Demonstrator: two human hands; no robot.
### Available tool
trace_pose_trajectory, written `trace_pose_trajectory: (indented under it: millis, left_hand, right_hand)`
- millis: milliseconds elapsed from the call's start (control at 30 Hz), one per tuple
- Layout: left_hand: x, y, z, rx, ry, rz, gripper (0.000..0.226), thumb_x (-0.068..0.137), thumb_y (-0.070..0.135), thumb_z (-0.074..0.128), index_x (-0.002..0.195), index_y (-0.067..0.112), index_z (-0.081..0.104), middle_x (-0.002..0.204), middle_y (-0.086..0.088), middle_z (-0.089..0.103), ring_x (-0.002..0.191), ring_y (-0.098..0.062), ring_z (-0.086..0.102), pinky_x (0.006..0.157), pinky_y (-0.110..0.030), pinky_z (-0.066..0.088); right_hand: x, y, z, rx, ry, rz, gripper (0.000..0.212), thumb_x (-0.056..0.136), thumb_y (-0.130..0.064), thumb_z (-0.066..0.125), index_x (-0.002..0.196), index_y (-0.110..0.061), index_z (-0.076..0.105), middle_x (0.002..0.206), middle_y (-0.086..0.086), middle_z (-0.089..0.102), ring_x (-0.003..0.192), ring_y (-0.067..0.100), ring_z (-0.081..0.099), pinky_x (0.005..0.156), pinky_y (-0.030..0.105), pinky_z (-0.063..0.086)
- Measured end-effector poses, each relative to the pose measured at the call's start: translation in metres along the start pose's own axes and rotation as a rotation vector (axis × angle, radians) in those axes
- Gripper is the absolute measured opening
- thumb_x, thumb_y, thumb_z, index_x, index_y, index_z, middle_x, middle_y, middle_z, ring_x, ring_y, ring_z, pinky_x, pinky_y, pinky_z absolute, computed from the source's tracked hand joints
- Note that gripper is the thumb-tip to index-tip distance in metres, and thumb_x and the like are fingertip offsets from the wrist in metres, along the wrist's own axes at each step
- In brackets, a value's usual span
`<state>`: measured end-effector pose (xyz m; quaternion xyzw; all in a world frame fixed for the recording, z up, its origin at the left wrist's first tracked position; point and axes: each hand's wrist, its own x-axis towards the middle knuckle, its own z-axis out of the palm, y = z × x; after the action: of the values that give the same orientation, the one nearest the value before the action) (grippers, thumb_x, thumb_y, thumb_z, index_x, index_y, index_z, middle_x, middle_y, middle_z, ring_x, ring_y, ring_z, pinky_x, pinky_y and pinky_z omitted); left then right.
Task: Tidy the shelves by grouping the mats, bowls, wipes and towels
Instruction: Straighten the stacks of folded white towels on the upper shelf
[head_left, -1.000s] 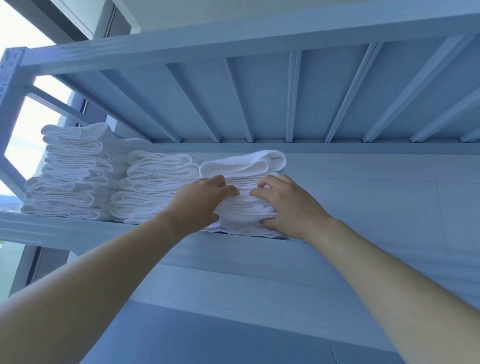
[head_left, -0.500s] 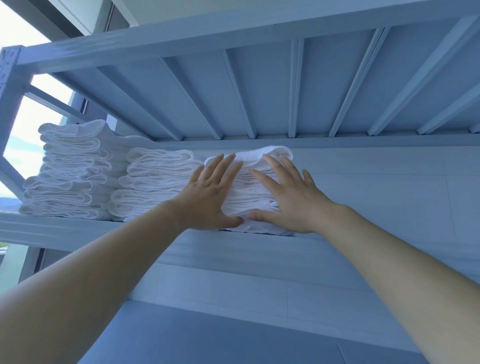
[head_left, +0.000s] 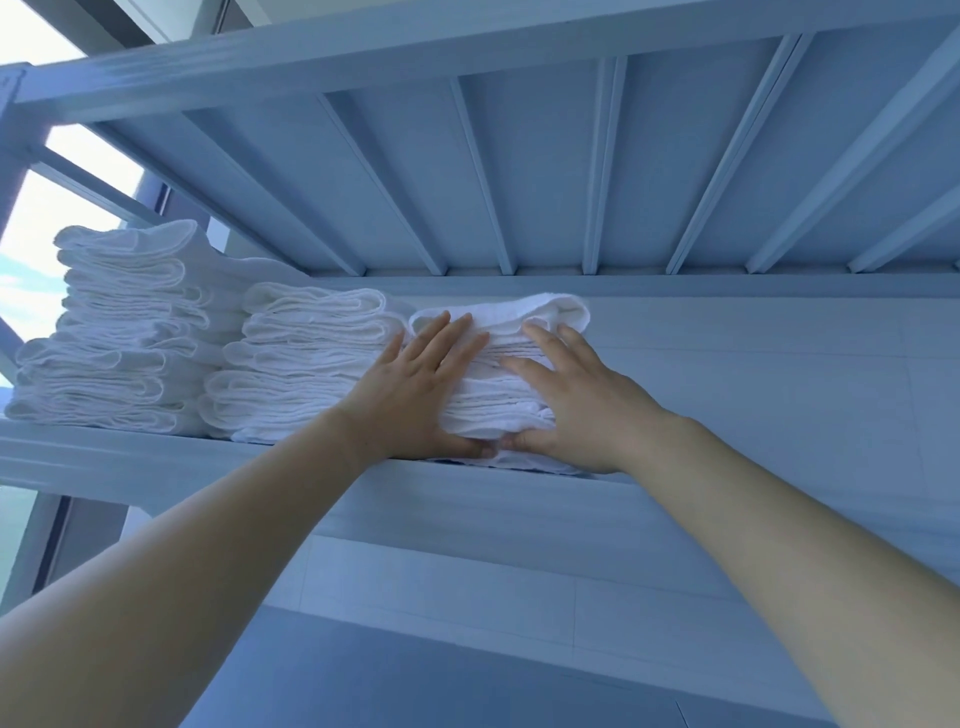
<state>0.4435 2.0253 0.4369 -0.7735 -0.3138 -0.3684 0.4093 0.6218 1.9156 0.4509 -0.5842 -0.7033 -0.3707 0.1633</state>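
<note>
Towel-grouping step. Left hand (head_left: 415, 395) and right hand (head_left: 576, 410) lay flat with fingers straight, gripping nothing, and pressed the towel stack (head_left: 496, 402) at the shelf (head_left: 156, 460) front edge, just beside two neighbouring stacks (head_left: 301, 364). Next probably: push it back square, flush with neighbours.

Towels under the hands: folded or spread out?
Folded. The towel stack shows layered fold edges between the left hand and right hand, both pressed flat on its front.
</note>
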Motion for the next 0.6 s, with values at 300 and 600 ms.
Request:
trace_pose_trajectory:
  millis: [300,600]
  left_hand:
    - [-0.004,0.003,-0.013,-0.147,0.021,-0.014,0.109,0.057,0.091,0.020,0.145,0.026,0.021,0.155,0.002,0.016,0.144,-0.018,0.010,0.115,-0.048,0.015]
    - [-0.024,0.019,-0.044,-0.222,0.053,-0.053,0.065,0.082,0.068,0.020,0.133,0.035,0.042,0.143,0.003,0.041,0.128,-0.020,0.039,0.106,-0.039,0.030]
  right_hand:
    - [-0.005,0.000,-0.001,0.163,0.033,0.006,0.083,0.071,-0.071,0.056,0.141,-0.041,0.023,0.155,-0.018,-0.005,0.143,0.009,-0.012,0.115,0.041,0.021]
    - [-0.026,0.005,-0.016,0.313,0.117,-0.023,0.048,0.090,-0.049,0.049,0.135,-0.033,0.042,0.153,-0.011,0.016,0.140,0.009,0.014,0.111,0.033,0.025]
